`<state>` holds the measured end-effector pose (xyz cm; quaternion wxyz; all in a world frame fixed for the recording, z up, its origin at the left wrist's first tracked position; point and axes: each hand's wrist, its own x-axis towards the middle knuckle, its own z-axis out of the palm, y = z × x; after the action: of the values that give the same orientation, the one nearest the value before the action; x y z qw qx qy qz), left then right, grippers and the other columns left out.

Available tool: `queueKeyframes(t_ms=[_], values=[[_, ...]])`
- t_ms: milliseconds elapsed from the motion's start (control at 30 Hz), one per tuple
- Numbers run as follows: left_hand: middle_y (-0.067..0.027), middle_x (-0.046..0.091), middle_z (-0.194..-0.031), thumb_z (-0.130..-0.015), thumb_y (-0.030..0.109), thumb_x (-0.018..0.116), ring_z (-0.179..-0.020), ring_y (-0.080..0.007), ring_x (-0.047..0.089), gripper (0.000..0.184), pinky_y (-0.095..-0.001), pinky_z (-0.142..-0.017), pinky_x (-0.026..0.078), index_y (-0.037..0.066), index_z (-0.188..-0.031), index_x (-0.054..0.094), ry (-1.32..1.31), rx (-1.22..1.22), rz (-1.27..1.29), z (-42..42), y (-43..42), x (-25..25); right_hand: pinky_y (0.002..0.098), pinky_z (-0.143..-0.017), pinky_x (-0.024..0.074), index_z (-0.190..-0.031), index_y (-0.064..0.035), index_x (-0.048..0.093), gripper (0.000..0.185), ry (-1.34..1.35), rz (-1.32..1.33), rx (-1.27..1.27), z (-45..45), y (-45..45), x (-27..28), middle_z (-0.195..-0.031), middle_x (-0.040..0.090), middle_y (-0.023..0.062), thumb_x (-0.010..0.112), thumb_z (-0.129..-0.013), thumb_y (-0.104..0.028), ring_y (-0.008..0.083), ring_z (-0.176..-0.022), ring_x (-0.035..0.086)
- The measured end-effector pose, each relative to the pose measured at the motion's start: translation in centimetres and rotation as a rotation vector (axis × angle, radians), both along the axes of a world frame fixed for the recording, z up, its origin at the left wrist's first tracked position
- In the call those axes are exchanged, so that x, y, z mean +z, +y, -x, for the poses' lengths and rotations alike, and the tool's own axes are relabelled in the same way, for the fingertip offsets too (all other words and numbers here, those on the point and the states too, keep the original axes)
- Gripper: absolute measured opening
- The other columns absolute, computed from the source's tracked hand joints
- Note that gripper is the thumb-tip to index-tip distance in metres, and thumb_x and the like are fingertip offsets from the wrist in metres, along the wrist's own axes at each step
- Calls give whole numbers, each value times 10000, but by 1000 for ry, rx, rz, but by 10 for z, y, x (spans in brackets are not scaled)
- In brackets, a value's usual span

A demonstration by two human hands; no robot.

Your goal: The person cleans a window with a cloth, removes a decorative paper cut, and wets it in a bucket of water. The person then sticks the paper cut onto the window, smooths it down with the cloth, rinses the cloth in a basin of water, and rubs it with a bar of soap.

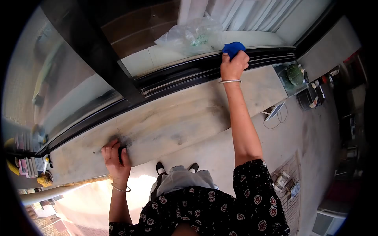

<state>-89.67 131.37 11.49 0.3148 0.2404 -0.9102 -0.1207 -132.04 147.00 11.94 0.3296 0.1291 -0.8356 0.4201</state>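
My right hand (235,67) is closed on a bunched blue cloth (234,48) and reaches out to the black window track (189,72). The cloth sits at the inner edge of the track. My left hand (115,159) is lower and to the left, on the pale, stained sill (181,114). Its fingers curl around something small and dark (121,154) that I cannot make out. A dark grey smudge (125,139) marks the sill beside those fingers.
Beyond the track lies a clear plastic bag (193,37) near white curtains (244,15). A dark window frame post (98,55) rises on the left. A green striped gourd (294,74) stands at the sill's right end, books (28,167) at its left. A white-framed panel (275,111) with a cable is below.
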Motion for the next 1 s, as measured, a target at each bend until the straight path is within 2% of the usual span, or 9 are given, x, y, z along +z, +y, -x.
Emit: queueKeyframes(t_ms=[133, 267, 300, 500, 600, 633, 700, 767, 1000], values=[[-160, 606, -1073, -752, -16, 592, -971, -342, 538, 181, -408, -872, 444, -39, -931, 608, -8, -11, 1, 0, 4, -1, 428, -931, 353, -1059, -17, 543, 390, -29, -37, 587, -92, -11, 15, -1165, 473, 166, 659, -690, 33, 380, -1055, 408], [-160, 603, -1083, -763, -4, 585, -990, -347, 531, 195, -410, -887, 437, -35, -955, 604, -28, -13, 11, -2, 1, -1, 529, -986, 313, -1204, -140, 584, 416, -80, -558, 994, -165, 3, 2, -1315, 448, 107, 649, -793, -138, 362, -1231, 377], [-161, 602, -1086, -765, -1, 584, -991, -348, 528, 199, -411, -888, 435, -34, -960, 603, -29, -23, 7, -1, 2, -2, 607, -997, 260, -1208, -165, 596, 416, -64, -623, 974, -169, 4, -2, -1384, 419, 77, 637, -803, -246, 365, -1292, 342], [-160, 598, -1073, -760, 5, 585, -987, -349, 521, 193, -418, -875, 431, -21, -951, 592, -52, 4, 37, 1, 4, 0, 529, -978, 330, -1197, -149, 588, 412, -70, -594, 508, -67, 97, -6, -1396, 453, 51, 612, -791, -220, 331, -1238, 427], [-155, 587, -1067, -751, 12, 592, -985, -353, 516, 192, -427, -871, 428, -16, -941, 585, -40, 25, 30, 6, 7, 2, 484, -933, 380, -1085, -89, 628, 338, -28, -529, 77, 20, 154, -30, -1225, 559, 157, 637, -749, -126, 337, -1131, 484], [-154, 585, -1068, -749, 14, 594, -984, -354, 515, 195, -430, -870, 427, -14, -941, 585, -41, 29, 24, 5, 7, 2, 427, -888, 434, -1036, -47, 647, 293, 15, -514, 84, 46, 169, -36, -1080, 632, 187, 635, -751, -116, 342, -1018, 563], [-153, 580, -1067, -744, 26, 599, -974, -355, 513, 199, -436, -875, 419, -10, -939, 585, -44, 32, 25, 2, 5, 3, 263, -740, 477, -1048, 15, 644, 286, -371, 283, 287, 56, 162, -13, -887, 674, 103, 640, -807, -139, 187, -765, 617], [-151, 580, -1065, -742, 34, 603, -969, -355, 513, 201, -436, -876, 415, -8, -938, 585, -54, 39, 12, 2, 6, 4, 259, -771, 464, -1058, 19, 639, 267, -305, 474, 423, 3, 114, 51, -944, 644, 64, 647, -825, -111, 133, -840, 579], [-140, 579, -1062, -739, 58, 611, -954, -339, 508, 221, -430, -861, 413, 4, -952, 585, -44, 19, 13, 0, 3, 5, 367, -808, 440, -1022, -103, 656, 331, 648, 203, 541, -89, -58, 182, -1056, 565, 117, 708, -707, -16, 297, -952, 500]])
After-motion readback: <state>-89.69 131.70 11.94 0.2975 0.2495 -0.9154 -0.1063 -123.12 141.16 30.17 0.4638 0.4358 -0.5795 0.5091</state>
